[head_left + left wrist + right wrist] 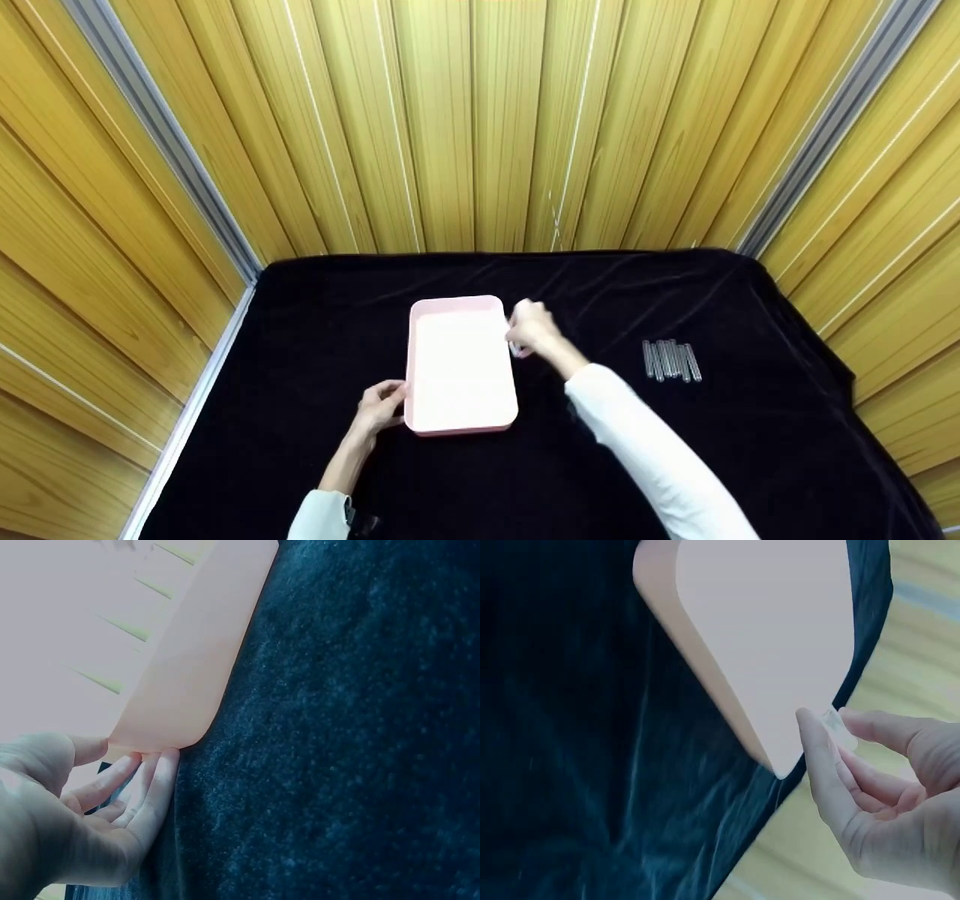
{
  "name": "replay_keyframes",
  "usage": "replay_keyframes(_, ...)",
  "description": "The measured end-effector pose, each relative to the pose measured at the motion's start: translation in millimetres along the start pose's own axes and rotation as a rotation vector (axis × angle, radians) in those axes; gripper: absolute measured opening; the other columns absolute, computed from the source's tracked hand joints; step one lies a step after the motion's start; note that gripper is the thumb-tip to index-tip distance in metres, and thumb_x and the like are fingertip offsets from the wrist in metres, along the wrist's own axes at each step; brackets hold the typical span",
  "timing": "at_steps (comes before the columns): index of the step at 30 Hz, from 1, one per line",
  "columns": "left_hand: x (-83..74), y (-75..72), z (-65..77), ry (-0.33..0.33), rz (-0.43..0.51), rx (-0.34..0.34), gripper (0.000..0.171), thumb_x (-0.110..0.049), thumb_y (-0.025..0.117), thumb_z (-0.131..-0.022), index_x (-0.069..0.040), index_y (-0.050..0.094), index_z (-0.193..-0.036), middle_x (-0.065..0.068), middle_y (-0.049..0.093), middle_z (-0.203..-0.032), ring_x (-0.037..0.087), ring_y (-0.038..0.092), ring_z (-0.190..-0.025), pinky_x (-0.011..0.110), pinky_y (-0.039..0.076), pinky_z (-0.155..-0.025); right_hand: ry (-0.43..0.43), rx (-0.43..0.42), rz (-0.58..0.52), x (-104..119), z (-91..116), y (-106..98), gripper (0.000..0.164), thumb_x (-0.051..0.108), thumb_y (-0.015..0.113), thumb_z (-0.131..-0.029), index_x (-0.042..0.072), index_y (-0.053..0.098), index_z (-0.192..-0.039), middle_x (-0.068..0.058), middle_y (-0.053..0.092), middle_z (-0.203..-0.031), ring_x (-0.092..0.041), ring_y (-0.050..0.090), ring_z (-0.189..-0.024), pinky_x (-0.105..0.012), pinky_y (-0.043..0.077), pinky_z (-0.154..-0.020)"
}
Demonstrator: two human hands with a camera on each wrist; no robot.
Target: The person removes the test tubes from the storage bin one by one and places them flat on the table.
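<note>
A shallow pink rectangular tray (pixel 461 367) lies on the dark cloth, its pale inside facing up. My left hand (pixel 381 405) grips its near left corner; in the left wrist view the thumb is at the rim and the fingertips (pixel 169 757) reach the lower edge of the wall. Beside the tray's far right side is my right hand (pixel 534 328). Between its thumb and fingers it pinches a small whitish, partly see-through piece (pixel 838 729), mostly hidden by the fingers; I cannot tell its kind.
Several clear glass-like tubes (pixel 670 361) lie side by side on the black velvety cloth (pixel 757 450), to the right of the right forearm. Yellow wood-patterned walls (pixel 502 127) enclose the table at the back and sides, with grey metal strips (pixel 172 142) at the corners.
</note>
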State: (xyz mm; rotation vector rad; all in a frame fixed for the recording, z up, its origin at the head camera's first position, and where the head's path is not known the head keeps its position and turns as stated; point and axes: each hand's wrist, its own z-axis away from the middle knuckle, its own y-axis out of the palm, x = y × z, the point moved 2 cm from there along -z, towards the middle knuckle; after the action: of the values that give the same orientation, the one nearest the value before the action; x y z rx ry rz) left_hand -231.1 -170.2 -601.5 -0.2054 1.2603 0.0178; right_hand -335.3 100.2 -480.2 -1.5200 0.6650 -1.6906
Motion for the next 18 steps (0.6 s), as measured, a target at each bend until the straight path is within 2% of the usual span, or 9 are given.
replay_keyframes(2, -0.4, -0.3, 0.4, 0.007, -0.003, 0.003, 0.032, -0.016, 0.061, -0.103, 0.009, 0.064, -0.122, 0.017, 0.069, -0.108, 0.018, 0.066, -0.094, 0.033, 0.064, -0.074, 0.021, -0.01, -0.023, -5.9, -2.7, -14.0, 0.008, -0.001, 0.076, -0.079, -0.002, 0.072, -0.086, -0.018, 0.073, -0.082, -0.029, 0.075, -0.066, -0.032, 0.064, -0.055)
replay_keyframes(6, -1.9, -0.6, 0.7, 0.009, -0.005, 0.0, 0.034, -0.019, 0.062, -0.102, 0.008, 0.065, -0.123, 0.016, 0.07, -0.108, 0.017, 0.066, -0.094, 0.032, 0.065, -0.073, 0.037, -0.022, -0.091, -17.6, -5.2, -39.6, 0.019, -0.001, 0.077, -0.082, -0.006, 0.072, -0.1, -0.025, 0.073, -0.096, -0.031, 0.076, -0.071, -0.034, 0.064, -0.059)
replay_keyframes(10, -2.7, -1.2, 0.9, 0.002, -0.014, 0.001, 0.035, -0.02, 0.062, -0.103, 0.008, 0.064, -0.124, 0.016, 0.069, -0.11, 0.018, 0.065, -0.099, 0.033, 0.065, -0.074, 0.031, -0.061, -0.07, -33.2, -5.6, -60.3, 0.026, -0.001, 0.075, -0.083, -0.007, 0.071, -0.108, -0.029, 0.071, -0.104, -0.032, 0.076, -0.072, -0.03, 0.063, -0.055)
replay_keyframes(14, -2.7, -2.4, 0.4, -0.003, -0.024, 0.01, 0.036, -0.02, 0.061, -0.103, 0.008, 0.064, -0.125, 0.016, 0.068, -0.112, 0.02, 0.064, -0.102, 0.033, 0.065, -0.074, 0.048, -0.11, -0.05, -57.6, -5.7, -72.9, 0.03, 0.0, 0.074, -0.084, -0.007, 0.069, -0.112, -0.031, 0.07, -0.109, -0.033, 0.076, -0.073, -0.029, 0.063, -0.054)
replay_keyframes(18, -3.1, -4.6, -0.7, -0.011, -0.013, 0.01, 0.036, -0.02, 0.062, -0.103, 0.008, 0.063, -0.126, 0.015, 0.068, -0.111, 0.019, 0.064, -0.1, 0.033, 0.065, -0.074, 0.09, -0.148, -0.077, -90.0, -6.8, -72.4, 0.033, 0.001, 0.074, -0.084, -0.008, 0.066, -0.114, -0.032, 0.069, -0.11, -0.036, 0.077, -0.073, -0.034, 0.064, -0.058)
